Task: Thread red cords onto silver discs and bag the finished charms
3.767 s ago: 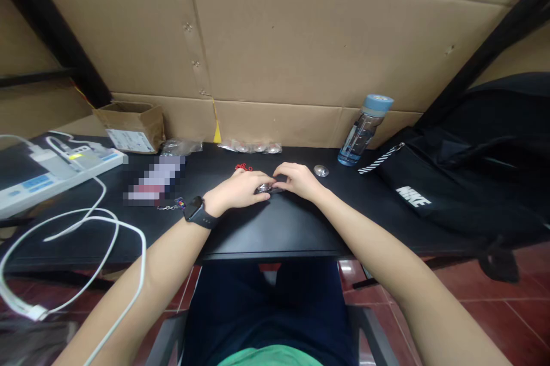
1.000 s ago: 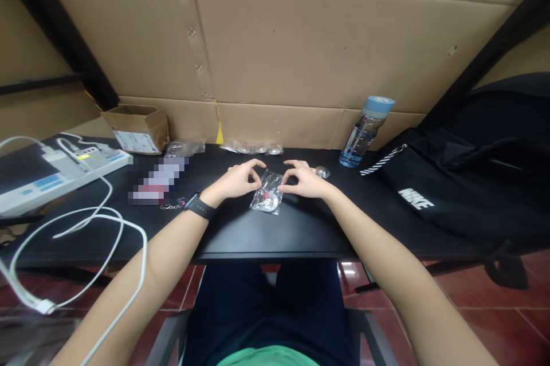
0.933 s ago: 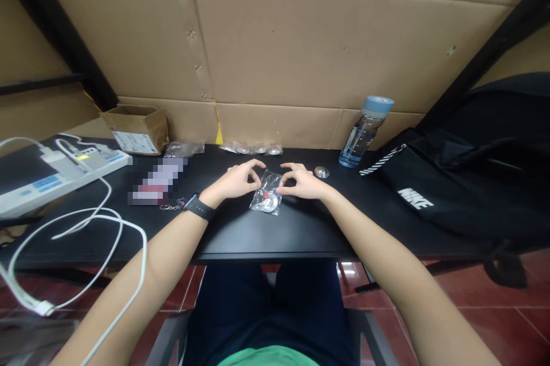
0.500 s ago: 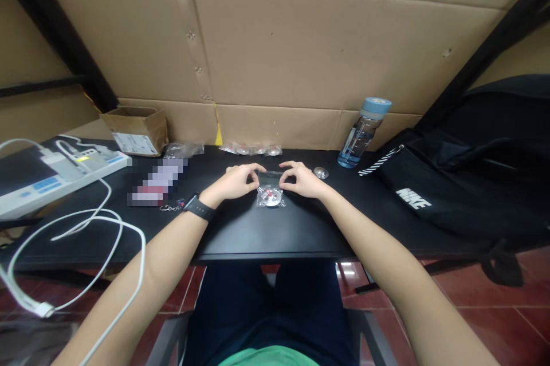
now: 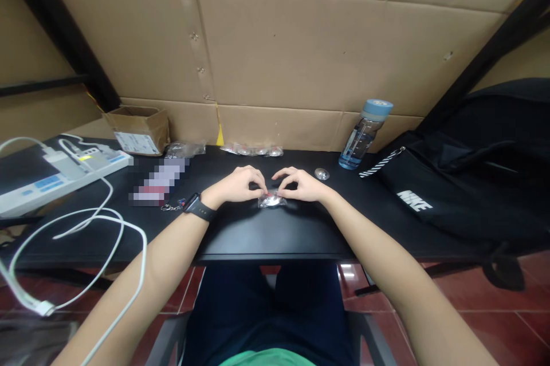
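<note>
both the left hand [image 5: 238,185] and right hand [image 5: 306,187] are clamping the clear packet [image 5: 272,201] between them, apparently steadying its opposite sides against slipping.

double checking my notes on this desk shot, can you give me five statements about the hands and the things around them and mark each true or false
1. The left hand and the right hand both have fingertips at a small clear bag. True.
2. The watch is on the right wrist. False: the black watch is on the left wrist.
3. The bottle has a blue lid. True.
4. The round shiny piece is inside the cardboard box. False: the round shiny piece lies on the black desk, between the right hand and the bottle.
5. The power strip is black. False: the power strip is mostly white.
</note>
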The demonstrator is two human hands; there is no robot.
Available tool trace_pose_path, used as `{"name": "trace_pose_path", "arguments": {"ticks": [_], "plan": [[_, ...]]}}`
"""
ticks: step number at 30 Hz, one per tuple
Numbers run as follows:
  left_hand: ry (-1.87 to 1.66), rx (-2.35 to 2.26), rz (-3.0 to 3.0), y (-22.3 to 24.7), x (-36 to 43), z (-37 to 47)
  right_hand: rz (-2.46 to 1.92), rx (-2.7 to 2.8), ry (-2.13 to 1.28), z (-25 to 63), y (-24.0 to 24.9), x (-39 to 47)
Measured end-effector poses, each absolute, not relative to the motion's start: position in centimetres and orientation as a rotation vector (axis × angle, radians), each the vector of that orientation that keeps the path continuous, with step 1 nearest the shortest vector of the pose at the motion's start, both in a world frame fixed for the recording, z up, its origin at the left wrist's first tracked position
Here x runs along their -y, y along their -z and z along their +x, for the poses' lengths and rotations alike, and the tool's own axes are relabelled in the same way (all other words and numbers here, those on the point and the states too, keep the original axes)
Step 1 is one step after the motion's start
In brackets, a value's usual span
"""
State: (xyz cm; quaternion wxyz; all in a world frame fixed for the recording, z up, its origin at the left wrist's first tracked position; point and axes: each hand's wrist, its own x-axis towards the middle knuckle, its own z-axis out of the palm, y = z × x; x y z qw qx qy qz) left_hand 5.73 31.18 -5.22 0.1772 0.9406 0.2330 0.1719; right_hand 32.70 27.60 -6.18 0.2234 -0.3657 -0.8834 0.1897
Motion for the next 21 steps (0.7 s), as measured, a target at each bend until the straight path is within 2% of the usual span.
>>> {"name": "trace_pose_path", "arguments": {"ticks": [8, 13, 21], "plan": [[-0.397, -0.868, 2.664, 6.0, -31.1, 6.8, -0.980, 2.473, -0.430, 31.3, 6.4, -27.5], [-0.485, -1.028, 2.681, 6.5, -31.2, 6.8, -0.951, 2.516, -0.313, 31.6, 6.6, -27.9], [-0.603, -0.959, 2.816, 8.1, -31.2, 9.1, -1.200, 2.515, -0.146, 34.5, 7.1, -29.3]]}}
